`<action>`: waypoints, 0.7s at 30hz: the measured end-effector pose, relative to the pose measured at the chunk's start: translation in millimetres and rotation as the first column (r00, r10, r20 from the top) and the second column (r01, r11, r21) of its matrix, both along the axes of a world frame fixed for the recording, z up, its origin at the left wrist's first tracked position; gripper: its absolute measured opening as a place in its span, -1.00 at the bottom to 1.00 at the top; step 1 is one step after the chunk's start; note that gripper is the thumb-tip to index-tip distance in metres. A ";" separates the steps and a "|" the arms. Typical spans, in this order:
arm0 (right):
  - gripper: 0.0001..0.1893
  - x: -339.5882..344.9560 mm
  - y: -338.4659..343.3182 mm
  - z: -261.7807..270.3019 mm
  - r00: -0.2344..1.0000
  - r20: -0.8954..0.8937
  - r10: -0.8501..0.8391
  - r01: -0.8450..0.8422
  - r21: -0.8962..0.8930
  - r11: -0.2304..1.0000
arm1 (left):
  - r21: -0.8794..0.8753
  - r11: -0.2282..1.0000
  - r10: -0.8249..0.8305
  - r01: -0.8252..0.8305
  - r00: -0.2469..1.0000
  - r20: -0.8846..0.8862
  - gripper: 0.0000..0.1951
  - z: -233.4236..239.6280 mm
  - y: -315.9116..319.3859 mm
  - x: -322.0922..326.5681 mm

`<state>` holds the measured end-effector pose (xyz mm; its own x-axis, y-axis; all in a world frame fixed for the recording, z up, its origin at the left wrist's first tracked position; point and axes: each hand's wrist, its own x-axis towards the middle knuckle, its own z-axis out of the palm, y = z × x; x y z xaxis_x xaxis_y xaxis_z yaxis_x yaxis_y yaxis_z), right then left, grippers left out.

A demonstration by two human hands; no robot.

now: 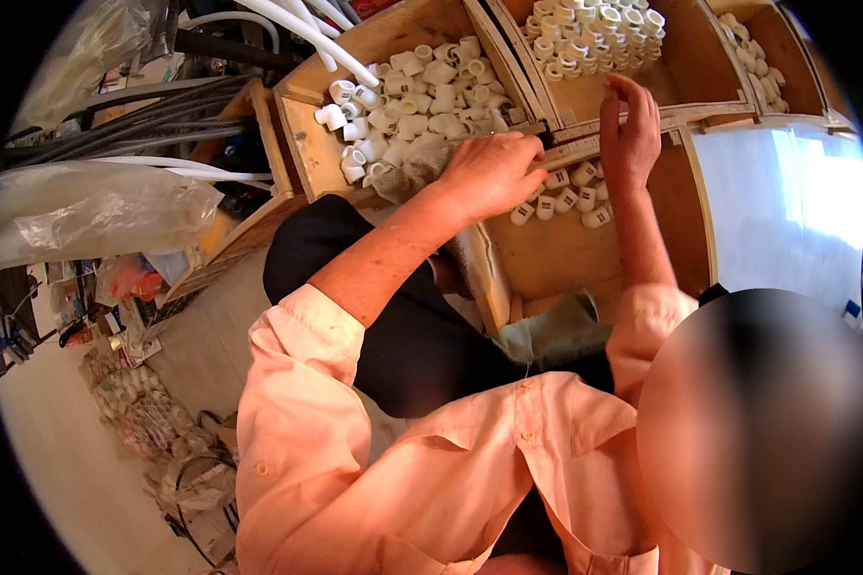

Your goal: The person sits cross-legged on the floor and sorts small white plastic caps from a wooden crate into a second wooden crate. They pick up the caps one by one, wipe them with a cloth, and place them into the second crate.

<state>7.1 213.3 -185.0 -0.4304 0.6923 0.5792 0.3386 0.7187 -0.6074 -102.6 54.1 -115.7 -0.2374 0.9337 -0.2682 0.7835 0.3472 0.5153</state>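
Observation:
My left hand (500, 171) reaches across the near rim of a wooden box (303, 136) filled with loose white plastic elbow pipe fittings (439, 93). Its fingers are bent downward, and what they may hold is hidden. My right hand (634, 126) is raised over the divider, fingers curved and apart from the thumb, with nothing visible between them. Below both hands, a nearer wooden box (561, 266) holds white fittings (564, 200) lined up in rows at its far end. Beyond my right hand, another wooden box (690, 68) contains neatly stacked white fittings (597, 36).
A grey cloth (413, 172) drapes over the left box's edge. White pipes (316, 39), dark hoses (144, 122) and a plastic-wrapped bundle (101, 208) lie left. A further box of fittings (751, 65) and a pale blue panel (777, 194) are right. Greenish material (554, 330) covers the near box's edge.

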 end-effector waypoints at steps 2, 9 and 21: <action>-0.78 -16.3 21.0 -10.0 0.990 0.141 0.004 0.011 -0.107 0.994 | -0.033 0.999 0.029 -0.028 0.999 0.032 -0.70 2.9 0.0 -5.6; -0.67 -45.9 33.3 -47.2 0.770 0.633 0.076 0.225 -0.381 0.897 | -0.008 0.970 0.241 -0.242 0.965 0.100 -0.76 -12.4 -15.5 -39.0; -0.65 -43.7 31.7 -37.2 0.849 0.525 0.058 0.205 -0.428 0.880 | -0.163 0.762 0.587 -0.627 0.774 -0.237 -0.37 -152.0 -45.2 -204.6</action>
